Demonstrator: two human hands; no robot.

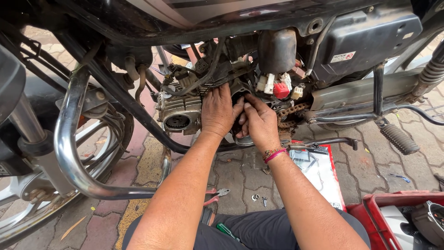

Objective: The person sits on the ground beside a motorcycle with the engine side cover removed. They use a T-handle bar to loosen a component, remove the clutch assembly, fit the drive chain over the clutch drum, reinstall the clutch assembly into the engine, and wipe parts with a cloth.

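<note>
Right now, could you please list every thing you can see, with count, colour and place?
motorcycle: one, black, across the top
engine: one, grey metal, centre, under the frame
crash bar: one, chrome, left
front wheel: one, spoked, lower left
chain: one, rusty, right of the hands
footpeg: one, black, right
pliers: one, red handles, on the paving
screwdriver: one, green handle, on the lap
packet: one, white and red, on the paving
crate: one, red, lower right
left hand: on the engine
right hand: beside it, wristbands on the wrist
</note>
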